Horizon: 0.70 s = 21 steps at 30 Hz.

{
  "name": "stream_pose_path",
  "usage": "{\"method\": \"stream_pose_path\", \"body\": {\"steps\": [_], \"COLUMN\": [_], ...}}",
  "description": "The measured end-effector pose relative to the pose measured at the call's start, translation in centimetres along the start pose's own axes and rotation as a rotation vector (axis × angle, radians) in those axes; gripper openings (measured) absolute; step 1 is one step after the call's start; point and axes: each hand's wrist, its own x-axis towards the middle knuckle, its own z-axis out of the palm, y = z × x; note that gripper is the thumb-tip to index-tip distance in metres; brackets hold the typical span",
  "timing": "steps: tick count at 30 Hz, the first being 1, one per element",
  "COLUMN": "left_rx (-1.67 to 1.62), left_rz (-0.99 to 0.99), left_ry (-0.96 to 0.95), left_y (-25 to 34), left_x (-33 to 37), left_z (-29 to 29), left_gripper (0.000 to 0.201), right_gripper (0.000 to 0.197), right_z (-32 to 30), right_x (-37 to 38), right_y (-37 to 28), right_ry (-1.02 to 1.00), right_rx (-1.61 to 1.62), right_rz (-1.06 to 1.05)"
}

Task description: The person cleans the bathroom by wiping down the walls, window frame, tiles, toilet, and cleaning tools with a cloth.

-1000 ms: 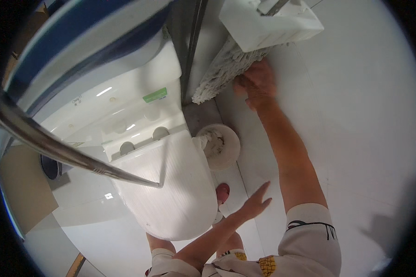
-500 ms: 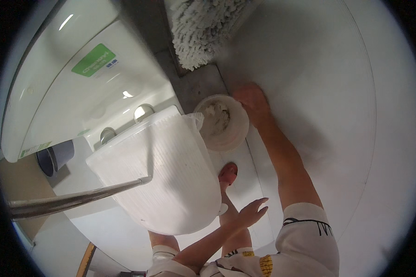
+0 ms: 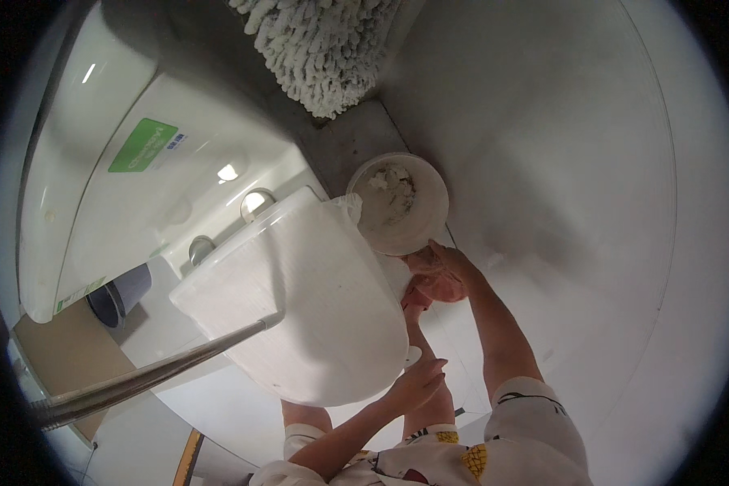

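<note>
My right hand reaches down just below a whitish bin. It grips a reddish-pink, cloth-like thing, whose exact kind I cannot make out. Crumpled pale waste lies inside the bin, and thin clear plastic shows at its rim. My left hand is held low beside the white toilet lid, fingers stretched out and holding nothing. The lid is down. A reddish slipper on my foot shows beside the pink thing, partly hidden by it.
The toilet tank bears a green label. A metal tube crosses from the left over the lid. A fluffy grey-white mop head stands at the back, and a purple-grey bucket is at the left. Pale wall at right.
My right hand has moved from the bin's far right side down toward me, below its near edge. The left hand has shifted slightly left and down. The whole view has shifted a little.
</note>
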Motion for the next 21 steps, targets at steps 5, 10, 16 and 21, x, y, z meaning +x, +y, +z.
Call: {"method": "stream_pose_path", "body": {"steps": [5, 10, 16, 21], "left_rx": [0.006, -0.097, 0.154, 0.212], "left_rz": [-0.024, -0.007, -0.037, -0.058], "left_ry": [0.104, 0.060, -0.099, -0.232], "left_y": [-1.1, -1.2, 0.5, 2.7], "left_x": [-3.2, -4.2, -10.3, -14.9], "left_z": [-1.0, -0.9, -5.5, -7.3], "left_gripper": [0.037, 0.036, 0.036, 0.034], "right_gripper": [0.039, 0.033, 0.023, 0.023], "right_z": [2.1, -0.3, 6.3, 12.2], "right_x": [4.7, 0.5, -16.7, -30.8], "right_y": [-6.1, 5.6, 3.3, 3.8], "right_ry": [0.180, 0.118, 0.462, 0.626], "right_rx": [0.757, -0.115, 0.638, 0.876], "right_rz": [0.901, 0.551, 0.923, 1.125]}}
